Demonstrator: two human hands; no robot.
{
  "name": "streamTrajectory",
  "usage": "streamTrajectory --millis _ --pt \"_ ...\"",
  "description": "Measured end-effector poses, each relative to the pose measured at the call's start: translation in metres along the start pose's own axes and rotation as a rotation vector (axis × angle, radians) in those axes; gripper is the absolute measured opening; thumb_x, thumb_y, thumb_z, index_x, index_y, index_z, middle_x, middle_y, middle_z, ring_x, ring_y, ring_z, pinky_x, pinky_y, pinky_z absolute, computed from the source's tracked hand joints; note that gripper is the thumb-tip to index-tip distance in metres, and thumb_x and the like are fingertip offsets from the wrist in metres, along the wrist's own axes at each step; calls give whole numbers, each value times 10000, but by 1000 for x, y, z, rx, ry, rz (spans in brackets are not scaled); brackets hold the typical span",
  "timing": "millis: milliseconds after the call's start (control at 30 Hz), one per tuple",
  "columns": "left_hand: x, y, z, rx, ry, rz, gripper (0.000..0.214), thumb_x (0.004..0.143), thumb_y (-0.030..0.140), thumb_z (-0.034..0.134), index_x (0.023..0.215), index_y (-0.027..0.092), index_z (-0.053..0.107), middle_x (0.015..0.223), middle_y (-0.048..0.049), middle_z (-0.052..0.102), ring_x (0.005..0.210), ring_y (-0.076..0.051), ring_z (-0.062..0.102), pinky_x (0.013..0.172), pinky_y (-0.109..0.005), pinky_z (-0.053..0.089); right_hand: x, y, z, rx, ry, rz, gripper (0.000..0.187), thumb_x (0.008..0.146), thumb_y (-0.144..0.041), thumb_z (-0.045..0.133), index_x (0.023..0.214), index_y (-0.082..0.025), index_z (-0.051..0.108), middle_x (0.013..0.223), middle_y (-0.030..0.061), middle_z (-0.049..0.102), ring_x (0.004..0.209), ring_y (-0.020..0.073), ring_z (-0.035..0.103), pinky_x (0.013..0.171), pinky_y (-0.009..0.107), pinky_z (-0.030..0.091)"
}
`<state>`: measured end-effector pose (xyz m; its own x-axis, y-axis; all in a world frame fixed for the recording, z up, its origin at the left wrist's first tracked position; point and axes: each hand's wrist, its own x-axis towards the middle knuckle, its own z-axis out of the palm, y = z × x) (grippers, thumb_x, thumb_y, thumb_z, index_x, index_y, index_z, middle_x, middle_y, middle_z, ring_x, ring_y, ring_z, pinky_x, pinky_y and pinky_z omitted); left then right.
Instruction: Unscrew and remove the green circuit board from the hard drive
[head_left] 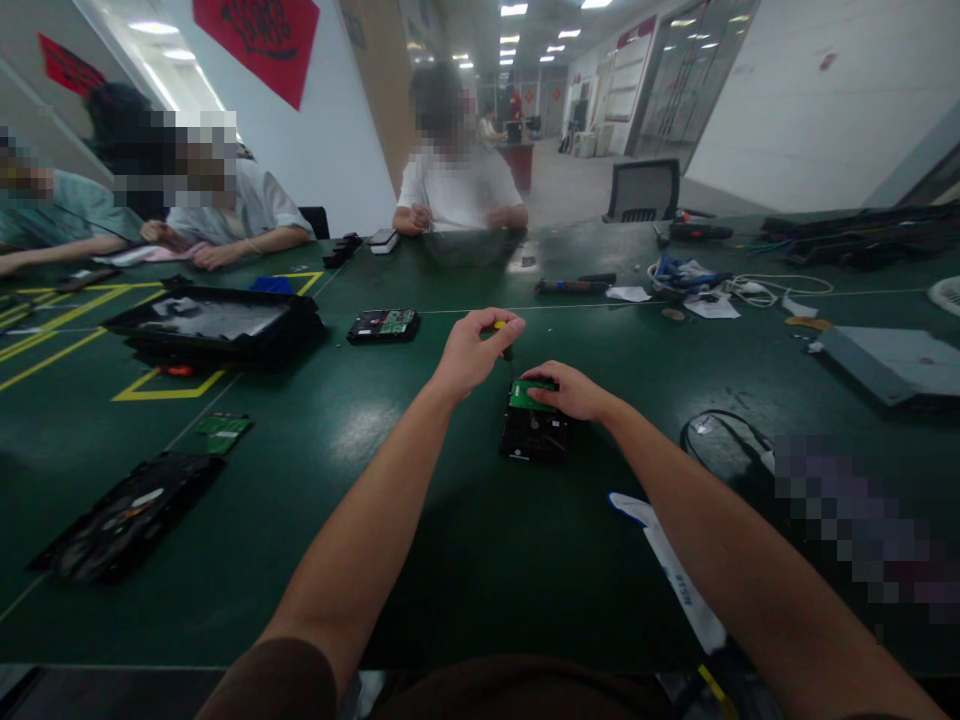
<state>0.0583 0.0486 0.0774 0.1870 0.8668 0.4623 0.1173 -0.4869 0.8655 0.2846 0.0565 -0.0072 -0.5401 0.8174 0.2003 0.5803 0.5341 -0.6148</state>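
My left hand (471, 358) is closed around a screwdriver (500, 325), whose yellow handle end shows between thumb and fingers. Its dark lower part points down toward the far edge of a hard drive (534, 438); whether the tip touches is hard to see. The black drive lies flat on the table before me, with a green circuit board (523, 393) at its far end. Across the board and the drive's right side lies my right hand (570, 392), fingers bent over the far edge and thumb on the board, holding the drive.
Another hard drive (382, 325) lies to the left, beyond a black casing (135, 515) and a loose circuit board (229, 432). A black tray (217, 322) stands behind. On the right are a grey metal box (892, 365) and cables (780, 290). Several people sit across the table.
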Motion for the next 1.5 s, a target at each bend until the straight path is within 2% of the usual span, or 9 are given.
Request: streamTrajectory --millis 167,333,533,767,900,1033,1200,1333,1500 --pt "-2 3 1 -106 -44 -56 263 923 375 711 1111 190 702 922 -48 712 752 -135 637 549 -209 516 -1 -2 0 18 7 -5 323 947 -329 678 1263 -274 722 1211 85 693 1143 266 631 1043 491 476" --pt "-2 4 4 -283 -19 -165 121 966 284 629 1030 182 616 980 -75 722 907 -173 692 612 -232 578 0 -1 1 21 0 -4 330 948 -324 677 1271 -270 715 1208 77 693 1137 259 633 1034 475 482" --pt "0 3 -1 -164 1 -119 172 965 259 583 1031 217 737 1020 -48 671 846 -145 639 627 -226 599 -1 0 1 25 8 -2 330 945 -339 685 1268 -286 722 1198 73 699 1141 263 632 1036 479 480" --pt "1 0 3 -262 17 -125 211 1007 249 515 1094 213 704 1009 -60 682 913 -163 653 684 -260 611 0 -1 1 43 11 1 325 941 -332 686 1259 -282 726 1203 74 702 1151 270 635 1036 478 486" --pt "0 0 3 -37 35 -21 198 964 380 648 997 204 731 926 -44 680 808 -149 621 623 -225 547 0 -1 1 33 10 4 328 940 -329 687 1264 -285 721 1201 74 698 1144 267 631 1038 483 482" --pt "-1 -1 0 101 38 60 177 927 367 701 939 197 749 927 -40 695 771 -142 611 634 -238 536 -1 -2 0 21 5 0 333 941 -318 686 1270 -273 717 1194 86 690 1122 266 630 1025 488 486" --pt "0 -4 2 -91 -13 -18 220 931 296 701 1121 188 678 936 -50 693 811 -149 645 620 -233 581 -1 -2 0 37 7 -1 325 943 -314 685 1261 -254 720 1194 89 685 1128 260 634 1031 473 486" --pt "1 -6 3 -150 28 -73 150 973 263 628 1093 186 674 999 -62 685 868 -148 652 637 -225 603 -1 -3 0 41 -1 17 330 946 -309 684 1271 -265 714 1213 80 685 1142 257 636 1034 462 490" --pt "2 -4 1 -44 47 -44 185 949 364 674 1008 196 724 878 -24 645 760 -121 607 589 -186 560 0 -2 0 23 -5 5 333 945 -322 691 1268 -247 718 1199 93 689 1135 265 636 1032 461 489"
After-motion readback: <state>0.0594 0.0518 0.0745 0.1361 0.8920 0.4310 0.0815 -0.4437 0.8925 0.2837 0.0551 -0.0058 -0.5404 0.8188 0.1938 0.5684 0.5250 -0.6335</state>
